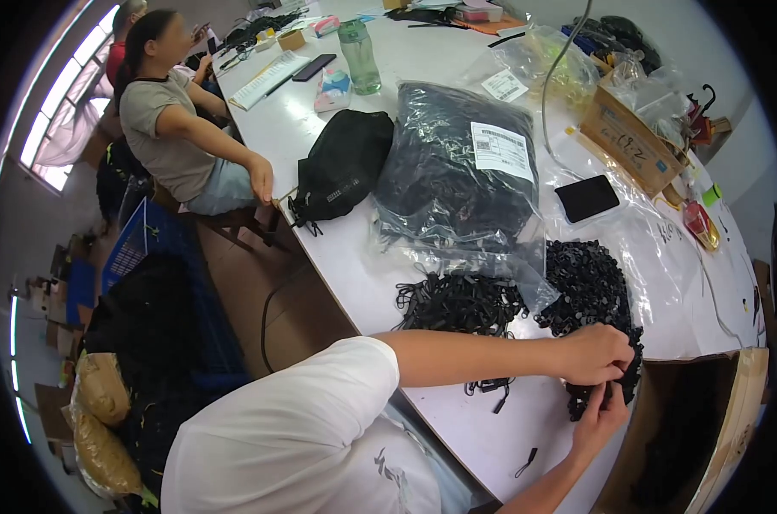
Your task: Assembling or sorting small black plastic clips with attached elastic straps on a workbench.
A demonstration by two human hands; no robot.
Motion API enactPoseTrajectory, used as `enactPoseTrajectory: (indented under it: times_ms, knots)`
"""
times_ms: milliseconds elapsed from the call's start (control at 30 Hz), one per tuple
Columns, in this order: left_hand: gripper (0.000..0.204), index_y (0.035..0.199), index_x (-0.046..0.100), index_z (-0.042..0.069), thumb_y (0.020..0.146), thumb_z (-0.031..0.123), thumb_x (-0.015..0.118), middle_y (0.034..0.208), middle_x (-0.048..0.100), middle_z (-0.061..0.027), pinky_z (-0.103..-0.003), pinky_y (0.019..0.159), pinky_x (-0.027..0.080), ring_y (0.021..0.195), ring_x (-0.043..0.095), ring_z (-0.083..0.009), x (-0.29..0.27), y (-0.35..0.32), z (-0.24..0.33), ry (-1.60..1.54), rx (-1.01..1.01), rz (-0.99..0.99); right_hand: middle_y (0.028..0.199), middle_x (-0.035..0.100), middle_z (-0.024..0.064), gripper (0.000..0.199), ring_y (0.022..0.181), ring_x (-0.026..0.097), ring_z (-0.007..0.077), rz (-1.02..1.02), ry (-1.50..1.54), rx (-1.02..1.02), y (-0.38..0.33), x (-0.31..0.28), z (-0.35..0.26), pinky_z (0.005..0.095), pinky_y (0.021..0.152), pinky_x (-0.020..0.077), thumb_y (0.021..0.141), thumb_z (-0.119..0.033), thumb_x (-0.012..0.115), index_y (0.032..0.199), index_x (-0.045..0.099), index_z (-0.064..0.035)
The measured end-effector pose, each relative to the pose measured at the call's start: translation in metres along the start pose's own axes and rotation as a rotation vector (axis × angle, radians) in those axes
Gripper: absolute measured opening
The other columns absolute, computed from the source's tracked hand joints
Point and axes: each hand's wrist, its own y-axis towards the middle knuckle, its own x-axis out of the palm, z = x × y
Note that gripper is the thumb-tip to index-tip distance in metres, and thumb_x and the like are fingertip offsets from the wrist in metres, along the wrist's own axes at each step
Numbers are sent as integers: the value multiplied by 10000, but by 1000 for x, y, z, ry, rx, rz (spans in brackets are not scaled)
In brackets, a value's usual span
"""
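The left hand [592,353] and right hand [601,417] meet at the near end of a heap of small black plastic parts [589,287], close to the white table's [457,420] front edge. Both hands' fingers are curled tight, pinching a black piece between them. A cardboard box [705,428] sits just right, beyond the edge. Bare tabletop lies left, below a tangle of black cords [457,304]. A bagged black bundle [457,171] lies farther back.
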Motion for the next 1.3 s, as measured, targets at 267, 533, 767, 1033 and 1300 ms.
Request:
enactPoseTrajectory:
  times_ms: [267,533,767,1033,1300]
  knots:
    - [144,740,581,10,706,74,705,815,492,-96,-325,553,450,660,564,-218,11,-3,12,-377,50,-60,623,601,84,201,511,508,111,172,106,-211,-1,-2,9,267,469,367,886,-110,586,793,592,68]
    - [181,712,536,14,698,54,712,798,482,-105,-354,529,440,635,558,-282,6,1,11,-118,111,161,566,487,-30,176,439,371,10,94,522,123,-8,3,11,187,401,235,924,-54,544,799,614,48]
    - [166,736,568,39,716,120,712,808,517,-81,-377,517,455,616,576,-271,-16,2,2,146,281,-23,573,512,-16,128,435,389,18,74,493,173,-8,2,17,180,401,249,888,-52,586,831,627,55]
    - [287,688,504,14,831,215,651,557,493,-140,-427,504,419,552,530,-355,-18,3,1,-36,55,-199,567,529,19,95,423,407,52,95,339,-33,-10,-5,21,210,404,280,848,-14,576,796,617,55]
    - [320,602,457,30,822,175,639,552,497,-142,-376,466,387,480,496,-313,-50,15,-5,-99,226,-106,530,469,100,178,438,437,233,-1,136,-341,-6,-9,-7,324,442,295,805,-45,555,636,541,9]
